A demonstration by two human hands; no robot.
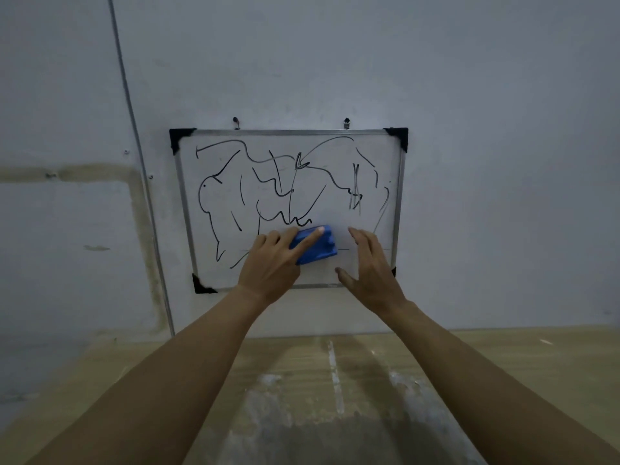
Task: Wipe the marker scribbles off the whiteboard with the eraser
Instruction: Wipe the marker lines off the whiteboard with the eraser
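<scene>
A small whiteboard point(398, 182) with a metal frame and black corner caps hangs on the wall from two hooks. Black marker scribbles point(255, 189) cover most of its surface; the lower right part looks bare. My left hand point(271, 260) presses a blue eraser point(318, 246) against the board's lower middle, fingers laid over it. My right hand point(369, 263) lies flat on the board's lower right, fingers apart, holding nothing. It hides part of the board's lower right corner.
The grey wall point(469, 95) carries a thin vertical conduit point(134, 129) left of the board and a stained band at the left. Below lies a wooden tabletop point(503, 357) with white and dark smears.
</scene>
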